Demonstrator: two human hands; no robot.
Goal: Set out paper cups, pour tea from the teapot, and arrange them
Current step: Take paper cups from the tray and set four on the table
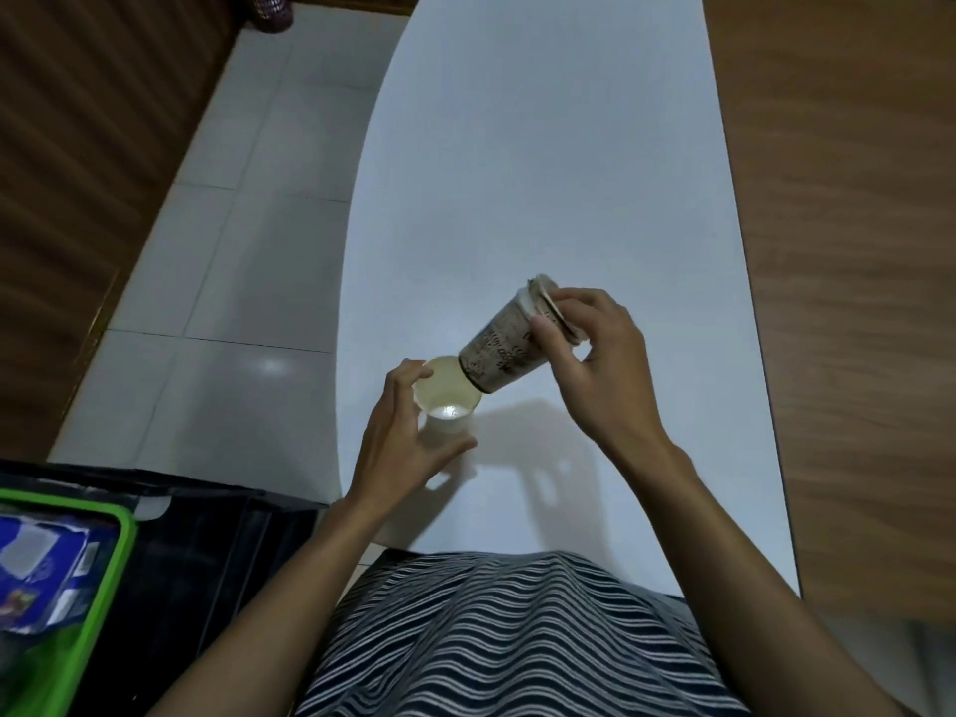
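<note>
A white paper cup (446, 401) stands near the left edge of the white table (543, 173), its inside pale with a bright glint at the bottom. My left hand (401, 437) wraps around its side, thumb at the front and fingers at the rim. My right hand (595, 364) holds a brown printed paper cup (504, 349) by its base, tipped steeply so its mouth touches the white cup's rim. I cannot tell whether liquid is flowing. No teapot is in view.
White floor tiles (248, 240) lie left of the table and wood flooring (853, 251) lies right. A black crate (207, 535) with a green tray (103, 587) of blue packets sits at the lower left.
</note>
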